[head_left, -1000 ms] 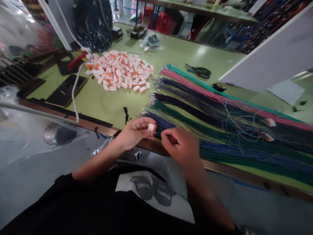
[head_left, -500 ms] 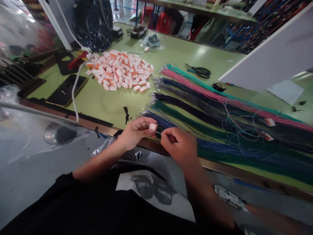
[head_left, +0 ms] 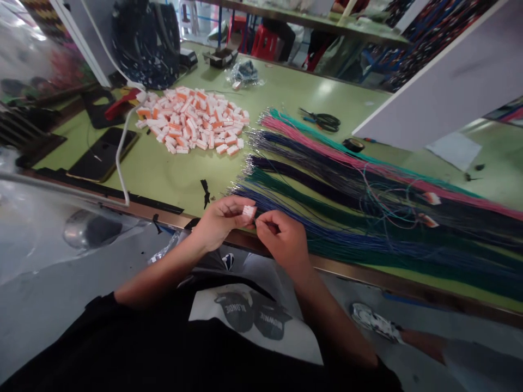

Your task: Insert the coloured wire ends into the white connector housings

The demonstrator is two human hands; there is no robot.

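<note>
Between the thumb and fingers of my left hand (head_left: 223, 220) is a small white-and-orange connector housing (head_left: 249, 211). Close against its right side, my right hand (head_left: 284, 238) is pinched on a thin wire, of which only a short dark piece shows by the fingertips. Whether the wire's end is inside the housing cannot be made out. Both hands are above the table's front edge. Just behind them lie bundles of blue wires (head_left: 265, 202) and green wires (head_left: 281, 188) with bare metal terminals at their left ends. A pile of similar connector housings (head_left: 192, 121) is farther back.
Pink wires (head_left: 302, 141) and more bundles stretch right, with two wired connectors (head_left: 429, 220) on top. Behind them are black-handled scissors (head_left: 324, 121) and black tape (head_left: 353, 145). A phone (head_left: 104, 154) and a white cable (head_left: 119, 158) lie left. A white panel (head_left: 433, 81) stands right.
My right hand has come closer to the connector housing, so the gap between the two hands is smaller. The whole view has shifted slightly. My left hand keeps its hold.
</note>
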